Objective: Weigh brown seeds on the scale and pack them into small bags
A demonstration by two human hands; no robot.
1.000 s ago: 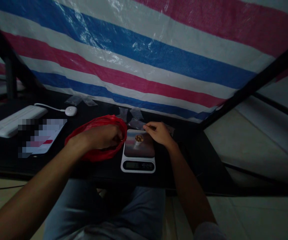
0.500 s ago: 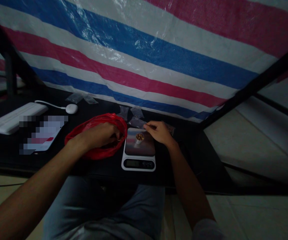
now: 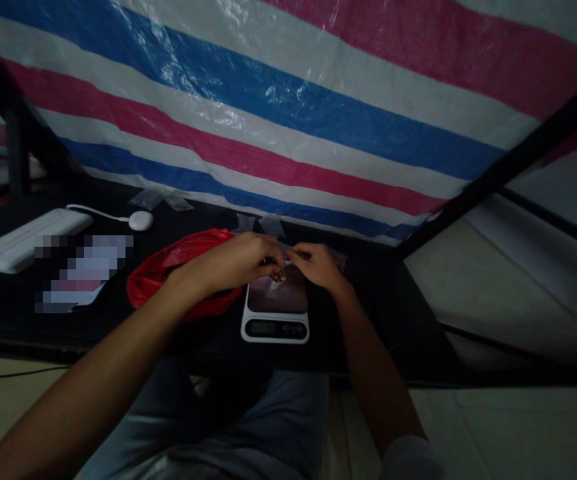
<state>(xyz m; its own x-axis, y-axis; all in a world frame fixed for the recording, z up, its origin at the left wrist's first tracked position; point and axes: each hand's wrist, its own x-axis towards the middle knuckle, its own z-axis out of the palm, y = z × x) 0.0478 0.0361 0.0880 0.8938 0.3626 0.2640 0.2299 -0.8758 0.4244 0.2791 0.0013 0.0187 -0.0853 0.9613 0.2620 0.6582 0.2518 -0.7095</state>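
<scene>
A small white cup of brown bits (image 3: 278, 275) stands on the plate of a white kitchen scale (image 3: 274, 331). Reaching over the scale's left side, my left hand (image 3: 251, 260) is closed at the cup's rim; what its fingertips hold, if anything, is too small to make out. My right hand (image 3: 315, 265) is at the scale's back right corner, thumb and forefinger pinched at the edge of a small clear plastic bag (image 3: 285, 247), mostly hidden by the hands. Left of the scale, a red plastic bag (image 3: 188, 257) lies partly under my left forearm.
Small clear bags (image 3: 272, 226) lie behind the scale, and others (image 3: 161, 199) farther left. A phone (image 3: 85, 277), a white oblong device (image 3: 31, 240) and a white corded puck (image 3: 141, 221) sit on the black table's left. A striped sheet (image 3: 268, 120) hangs behind.
My left hand has come out of the red bag and moved right to the cup on the scale. My right hand has stayed almost in place. The view has shifted slightly.
</scene>
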